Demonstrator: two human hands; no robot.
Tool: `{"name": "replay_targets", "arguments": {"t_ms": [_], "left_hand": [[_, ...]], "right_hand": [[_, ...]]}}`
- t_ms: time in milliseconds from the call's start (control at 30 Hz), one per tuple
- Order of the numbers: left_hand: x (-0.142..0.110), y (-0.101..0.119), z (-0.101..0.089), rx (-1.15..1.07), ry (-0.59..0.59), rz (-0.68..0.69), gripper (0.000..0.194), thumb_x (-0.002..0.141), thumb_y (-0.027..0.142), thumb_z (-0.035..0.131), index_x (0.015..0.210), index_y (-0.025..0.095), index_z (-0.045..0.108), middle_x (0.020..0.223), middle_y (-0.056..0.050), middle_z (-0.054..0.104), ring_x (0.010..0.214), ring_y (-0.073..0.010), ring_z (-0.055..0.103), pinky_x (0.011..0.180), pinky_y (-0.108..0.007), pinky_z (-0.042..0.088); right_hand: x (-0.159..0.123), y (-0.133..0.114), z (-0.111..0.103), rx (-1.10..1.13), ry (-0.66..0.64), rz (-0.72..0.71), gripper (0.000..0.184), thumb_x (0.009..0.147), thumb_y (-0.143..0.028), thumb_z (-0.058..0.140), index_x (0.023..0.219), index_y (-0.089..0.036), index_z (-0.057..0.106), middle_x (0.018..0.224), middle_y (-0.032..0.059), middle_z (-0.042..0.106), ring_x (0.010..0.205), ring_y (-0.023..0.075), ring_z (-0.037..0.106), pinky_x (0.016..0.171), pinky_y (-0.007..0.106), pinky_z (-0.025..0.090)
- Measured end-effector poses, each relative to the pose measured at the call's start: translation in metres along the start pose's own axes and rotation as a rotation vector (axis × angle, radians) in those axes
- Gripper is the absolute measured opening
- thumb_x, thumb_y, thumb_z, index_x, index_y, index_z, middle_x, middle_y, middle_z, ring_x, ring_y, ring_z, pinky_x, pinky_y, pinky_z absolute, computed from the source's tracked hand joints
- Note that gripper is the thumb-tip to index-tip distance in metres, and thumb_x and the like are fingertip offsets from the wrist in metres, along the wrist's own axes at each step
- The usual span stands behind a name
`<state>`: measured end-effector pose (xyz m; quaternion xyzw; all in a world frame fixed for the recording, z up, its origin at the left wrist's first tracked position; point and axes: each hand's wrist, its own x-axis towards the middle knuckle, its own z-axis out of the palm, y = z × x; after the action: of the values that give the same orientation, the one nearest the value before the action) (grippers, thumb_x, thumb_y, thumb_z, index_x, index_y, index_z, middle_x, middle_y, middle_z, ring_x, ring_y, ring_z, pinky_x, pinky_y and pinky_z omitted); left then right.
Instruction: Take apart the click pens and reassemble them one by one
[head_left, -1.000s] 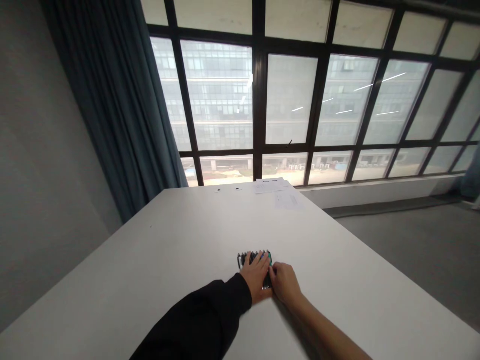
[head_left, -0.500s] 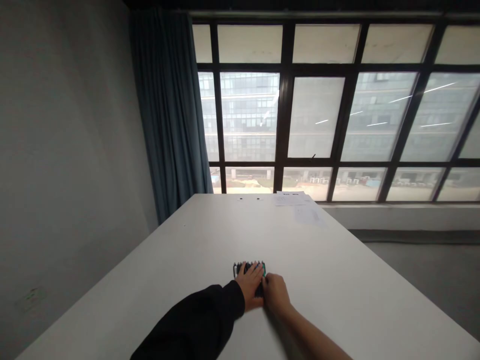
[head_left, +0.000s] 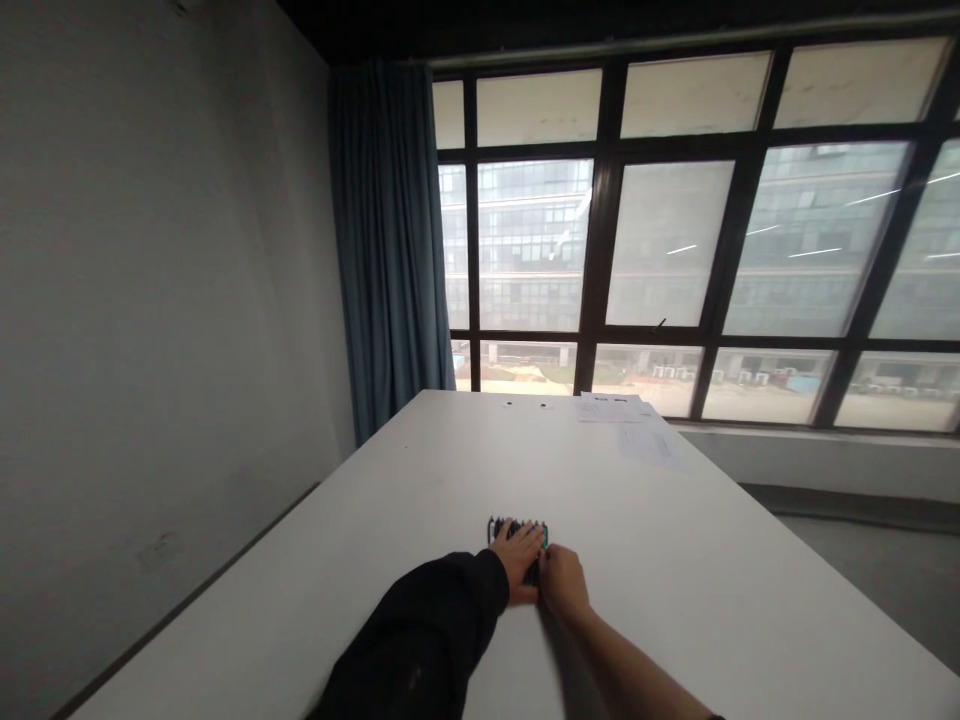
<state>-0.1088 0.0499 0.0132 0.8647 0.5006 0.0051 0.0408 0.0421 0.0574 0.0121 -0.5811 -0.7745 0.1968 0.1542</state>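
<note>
A row of slim, dark, pen-like sticks [head_left: 495, 527] lies side by side on the white table [head_left: 420, 500], their narrow ends pointing away from me. One at the right edge shows green. My left hand [head_left: 519, 560], in a black sleeve, rests over the row with its fingers spread and thumb stretched across the near end. Its palm covers most of the sticks. My right hand [head_left: 564, 580], bare-armed, is closed against the row's right side, touching or nearly touching my left hand. What its curled fingers hold, if anything, is hidden.
Several papers [head_left: 615, 410] lie at the far right of the table. Two small dark spots [head_left: 543, 405] mark its far end. Beyond stand a blue curtain [head_left: 390, 250] and large framed windows [head_left: 532, 240]. A grey wall [head_left: 172, 300] rises on the left.
The whole view has shifted, so the table, hands and windows sit further right in the picture. Both hands keep nearly the same pose on the row of sticks.
</note>
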Motion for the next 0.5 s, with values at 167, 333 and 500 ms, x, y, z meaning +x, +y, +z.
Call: {"name": "replay_targets", "arguments": {"t_ms": [167, 333, 500], "left_hand": [[-0.008, 0.007, -0.009, 0.033, 0.01, -0.004, 0.089, 0.088, 0.064, 0.05, 0.158, 0.013, 0.026, 0.166, -0.016, 0.027, 0.154, -0.0328, 0.024, 0.122, -0.064, 0.015], [-0.013, 0.01, -0.014, 0.053, 0.057, -0.012, 0.085, 0.086, 0.057, 0.054, 0.157, 0.016, 0.03, 0.162, -0.016, 0.035, 0.151, -0.0329, 0.031, 0.122, -0.06, 0.017], [-0.02, 0.022, -0.02, 0.09, 0.197, -0.055, 0.094, 0.077, 0.058, 0.063, 0.154, 0.014, 0.036, 0.159, -0.018, 0.04, 0.149, -0.035, 0.034, 0.123, -0.056, 0.017]], "right_hand": [[0.001, -0.001, -0.005, -0.05, 0.001, -0.083, 0.036, 0.097, -0.034, 0.064, 0.129, -0.017, 0.061, 0.129, 0.0114, 0.063, 0.108, 0.0243, 0.066, 0.09, 0.045, 0.057], [-0.01, 0.005, -0.014, -0.13, 0.029, -0.281, 0.037, 0.098, -0.035, 0.064, 0.13, -0.017, 0.06, 0.13, 0.0106, 0.062, 0.109, 0.0246, 0.065, 0.091, 0.046, 0.057], [-0.021, 0.001, -0.04, -0.224, 0.03, -0.61, 0.081, 0.085, -0.018, 0.067, 0.157, -0.009, 0.032, 0.16, 0.0276, 0.031, 0.149, 0.0395, 0.028, 0.118, 0.058, 0.029]]}}
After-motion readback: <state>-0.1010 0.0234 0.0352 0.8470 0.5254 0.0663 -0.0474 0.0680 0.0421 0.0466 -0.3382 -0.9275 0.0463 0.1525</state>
